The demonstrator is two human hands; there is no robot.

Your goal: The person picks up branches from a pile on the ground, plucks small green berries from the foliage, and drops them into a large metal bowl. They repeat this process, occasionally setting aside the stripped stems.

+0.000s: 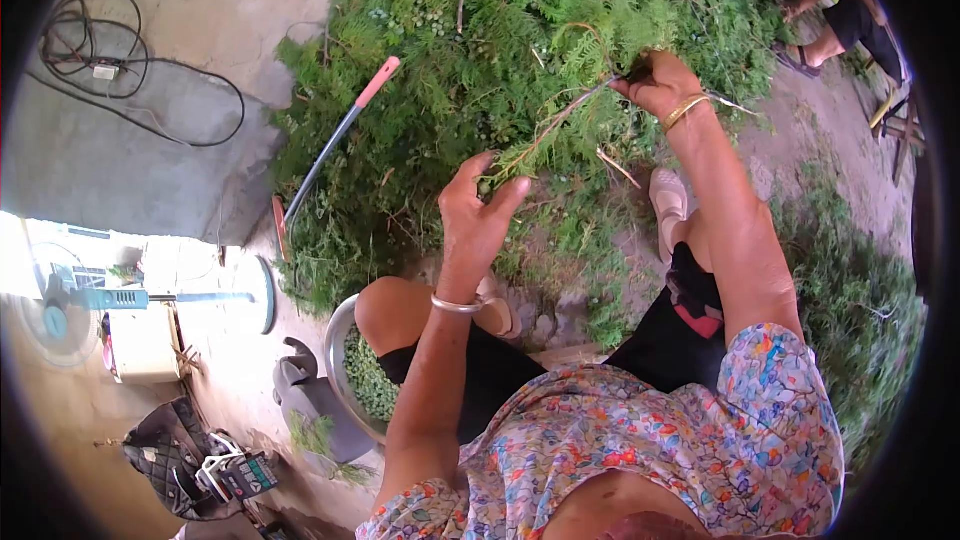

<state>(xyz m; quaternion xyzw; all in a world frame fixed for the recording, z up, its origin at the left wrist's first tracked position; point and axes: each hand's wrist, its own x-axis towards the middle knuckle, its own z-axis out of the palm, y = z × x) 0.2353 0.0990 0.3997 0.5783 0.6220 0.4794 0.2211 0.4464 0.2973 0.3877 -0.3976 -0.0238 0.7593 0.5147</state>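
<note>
My right hand (pixel 658 87), with a gold bangle at the wrist, pinches the thick end of a thin conifer branch (pixel 567 116). The branch slants down to the left, its leafy tip near my left hand (pixel 474 217). That hand, wearing a silver bangle, has thumb and fingers apart around the tip's green sprays. Behind both hands spreads a large heap of cut conifer branches (pixel 440 70), dotted with small pale green berries. By my left knee, partly hidden by my leg, a metal basin (pixel 337 360) holds many green berries (pixel 368 380).
A pink-handled grey pole (pixel 342 130) leans over the heap. Coiled black cable (pixel 95 50) lies on the grey slab at left. A standing fan (pixel 90 300) and a dark padded bag (pixel 165 455) are further down. Another person (pixel 835 15) sits upper right; more greenery (pixel 840 310) lies right.
</note>
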